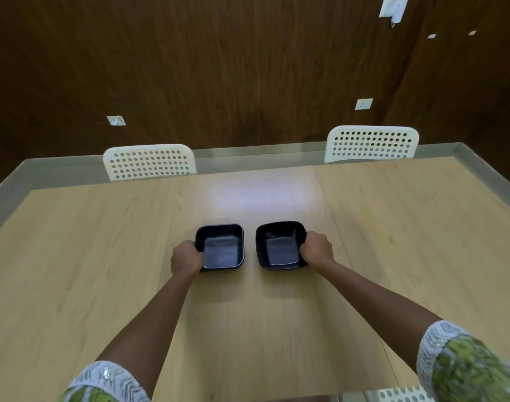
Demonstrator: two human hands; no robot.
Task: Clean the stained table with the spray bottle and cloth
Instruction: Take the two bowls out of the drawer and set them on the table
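bowls (219, 246) black | table (103, 242) light wood | chairs (149, 162) white, perforated

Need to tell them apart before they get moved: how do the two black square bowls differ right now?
The left bowl sits flat and square to the table; the right bowl looks tilted, its far rim raised. The left hand grips the left bowl at its left near corner, while the right hand grips the right bowl at its right edge. Both are black, glossy, square and empty, and stand side by side, apart.
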